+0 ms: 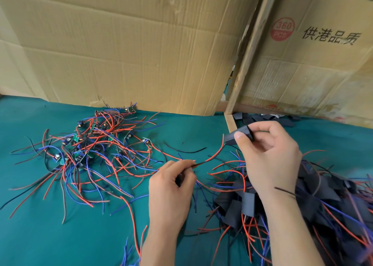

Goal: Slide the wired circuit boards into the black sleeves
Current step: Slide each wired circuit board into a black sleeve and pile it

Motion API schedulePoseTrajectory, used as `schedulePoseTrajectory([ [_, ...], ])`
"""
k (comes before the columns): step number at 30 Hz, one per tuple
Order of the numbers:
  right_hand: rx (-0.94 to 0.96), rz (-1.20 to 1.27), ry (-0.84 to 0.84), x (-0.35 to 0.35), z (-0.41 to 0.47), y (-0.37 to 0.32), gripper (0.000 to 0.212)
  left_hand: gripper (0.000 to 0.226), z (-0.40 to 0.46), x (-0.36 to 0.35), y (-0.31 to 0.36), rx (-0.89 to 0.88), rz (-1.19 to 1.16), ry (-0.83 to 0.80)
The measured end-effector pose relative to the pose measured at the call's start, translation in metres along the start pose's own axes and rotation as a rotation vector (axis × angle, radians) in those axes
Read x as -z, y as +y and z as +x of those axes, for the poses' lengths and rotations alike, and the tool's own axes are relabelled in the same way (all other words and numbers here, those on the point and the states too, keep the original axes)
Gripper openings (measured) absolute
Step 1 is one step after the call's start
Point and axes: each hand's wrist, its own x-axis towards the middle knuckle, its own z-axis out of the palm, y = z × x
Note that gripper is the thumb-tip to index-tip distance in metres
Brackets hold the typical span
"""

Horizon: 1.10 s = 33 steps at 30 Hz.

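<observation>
Sleeve and wires are what we hold now: our right hand pinches one flat black sleeve between thumb and fingertips, up beyond our left hand and toward the cardboard wall, while our left hand curls round a bundle of red and black wire ends. We cannot see the board itself; it may sit inside the left fist. The wires arc from the left fingers up and rightward toward the sleeve's near mouth, so the sleeve's long axis runs roughly in line with them, we judge. The coming move turns on that line: wire tips must meet the open end. The gap between our hands is short and mostly clear over the green cloth. Bare boards lie well left of the left hand; finished sleeved ones heap under the right wrist.
</observation>
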Motion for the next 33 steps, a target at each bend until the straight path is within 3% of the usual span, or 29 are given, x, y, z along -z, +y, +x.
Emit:
schedulePoseTrajectory([
  [5,-0.288,0.29,0.087,-0.003,0.001,0.011,0.019,0.027,0.0,0.001,-0.001,-0.067,-0.05,0.029],
  [11,-0.419,0.526,0.088,-0.003,0.003,0.003,0.015,0.029,0.0,0.001,-0.002,-0.116,-0.078,0.011],
  [33,-0.567,0.699,-0.133,0.008,0.004,-0.007,0.01,0.022,0.0,0.001,-0.001,-0.105,-0.123,0.065],
])
